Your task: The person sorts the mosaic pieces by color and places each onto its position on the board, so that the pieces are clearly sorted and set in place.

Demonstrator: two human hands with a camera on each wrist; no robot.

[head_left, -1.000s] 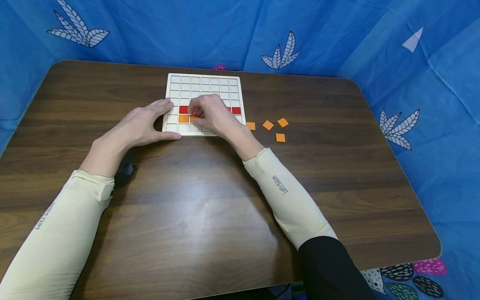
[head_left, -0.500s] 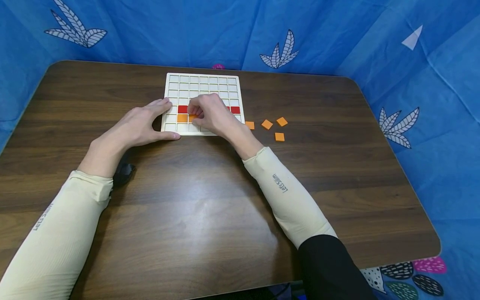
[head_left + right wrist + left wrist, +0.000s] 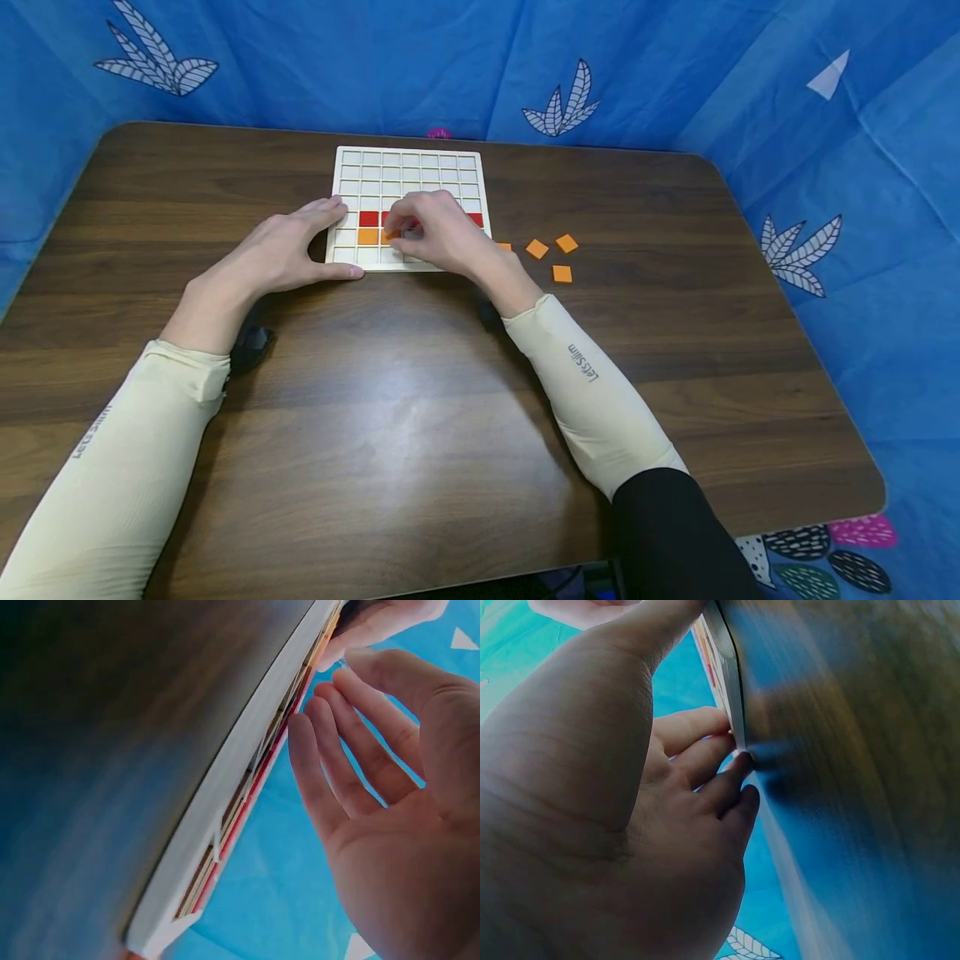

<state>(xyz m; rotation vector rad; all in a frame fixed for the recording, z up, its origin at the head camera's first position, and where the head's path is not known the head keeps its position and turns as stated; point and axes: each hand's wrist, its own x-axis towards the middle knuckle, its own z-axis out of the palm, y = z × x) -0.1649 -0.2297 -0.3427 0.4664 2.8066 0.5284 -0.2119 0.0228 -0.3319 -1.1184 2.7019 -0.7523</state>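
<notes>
A white gridded board lies near the far edge of the table. Straight, spread fingers of my left hand touch its left edge, while the thumb lies at its front edge. Over the board's lower middle is my right hand, fingers loosely bent, thumb apart from them; nothing shows held in the right wrist view. Red tiles run along one row, partly hidden by that hand. Nearer me, an orange tile sits in the following row, with a second orange tile beside it under my right fingertips.
Several loose orange tiles lie on the brown table right of the board, one partly behind my right wrist. A blue patterned cloth hangs behind the table.
My right hand has shifted slightly right, its thumb moving off the second orange tile, and more of the red row shows at its left. My left hand stays in place.
</notes>
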